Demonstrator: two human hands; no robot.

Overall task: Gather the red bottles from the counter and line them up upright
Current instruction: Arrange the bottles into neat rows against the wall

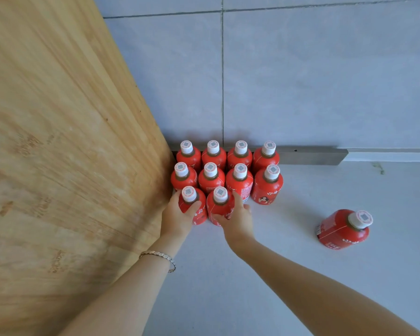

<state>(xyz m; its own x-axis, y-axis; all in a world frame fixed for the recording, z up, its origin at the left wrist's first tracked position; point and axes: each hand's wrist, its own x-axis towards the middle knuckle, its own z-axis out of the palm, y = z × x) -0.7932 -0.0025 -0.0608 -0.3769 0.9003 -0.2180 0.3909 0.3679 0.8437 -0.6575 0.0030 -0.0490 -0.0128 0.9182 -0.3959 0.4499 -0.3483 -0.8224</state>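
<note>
Hands at the front row: left hand [176, 220] curls round one red bottle [189, 194], right hand [239, 220] round its neighbour [220, 206], apparently seating both snug against the rows behind so the lines run straight. One stray bottle [342, 230] waits well apart on the counter [277, 263], to the right. Beyond, two rows of four [211, 177] stand upright, tucked into the corner of wooden panel [58, 141] and tiled wall [301, 81].

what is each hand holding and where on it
The left hand grips the front-left bottle around its body below the cap; right hand grips the front-right bottle the same way.
</note>
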